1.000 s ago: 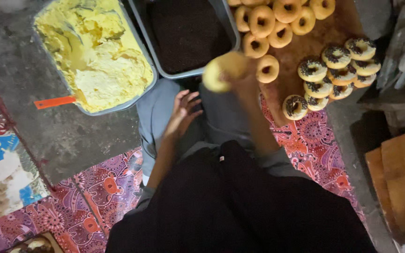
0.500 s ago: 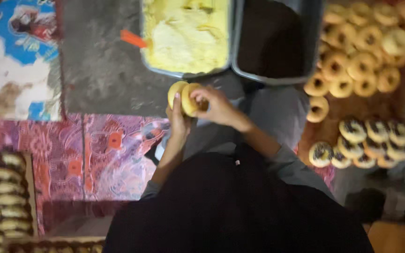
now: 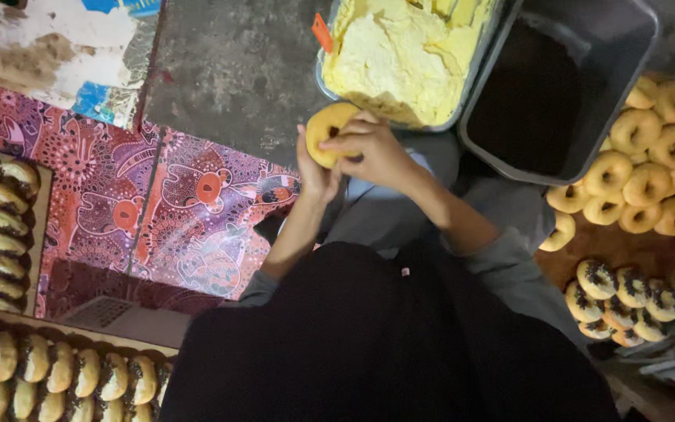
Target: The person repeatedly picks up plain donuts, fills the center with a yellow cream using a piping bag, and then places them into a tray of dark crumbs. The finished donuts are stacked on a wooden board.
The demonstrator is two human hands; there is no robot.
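Observation:
Both hands hold one plain golden doughnut [image 3: 326,129] just in front of my lap. My left hand [image 3: 314,176] cups it from below and behind. My right hand [image 3: 373,148] grips its right side with fingers curled over the top. The doughnut sits just below the near edge of a grey tub of pale yellow cream [image 3: 412,55]. Beside that tub stands a grey tub of dark chocolate sprinkles [image 3: 556,86].
Plain doughnuts [image 3: 642,180] lie heaped on a brown board at right, with sprinkle-coated ones [image 3: 619,301] nearer me. Trays of filled, split doughnuts [image 3: 56,375] line the left and bottom-left. A patterned cloth [image 3: 142,203] covers the floor; an orange handle [image 3: 322,33] rests on the cream tub.
My right hand brought a doughnut from the pile on the right to my left hand; both now hold it. The view swung left, revealing the trays of filled doughnuts.

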